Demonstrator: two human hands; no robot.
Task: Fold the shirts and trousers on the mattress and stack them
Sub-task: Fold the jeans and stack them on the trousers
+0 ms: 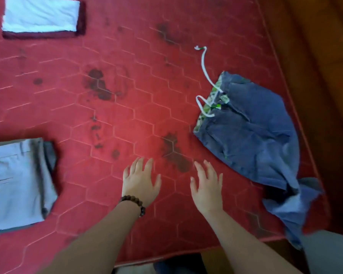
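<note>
Trousers (251, 133) of dark blue cloth, the one piece on the mattress (127, 107) that is plainly unfolded, lie ahead of and to the right of both hands. Their waistband, with a green patterned lining and a white drawstring (205, 76), points away from the person and toward the left. The legs run back toward the person and trail over the near right corner of the mattress, so the long axis runs slantwise, from far-left to near-right.

Neither hand holds anything. The left hand (140, 179), with a bead bracelet (134, 203) at the wrist, and the right hand (206, 185) both hover over bare mattress with fingers spread and relaxed: an open grip on each side.

The right hand is the nearer one; the nearest edge of the cloth lies just beyond its fingertips to the right, apart from it. The left hand has further to cross.

Well to the left of the grip lies a folded pale grey pair (18, 184), and far ahead on the left a folded white piece on a dark red one (41, 16).

By my judgement the coming move is a reach rightward, the right hand to the legs and the left to the waistband.
</note>
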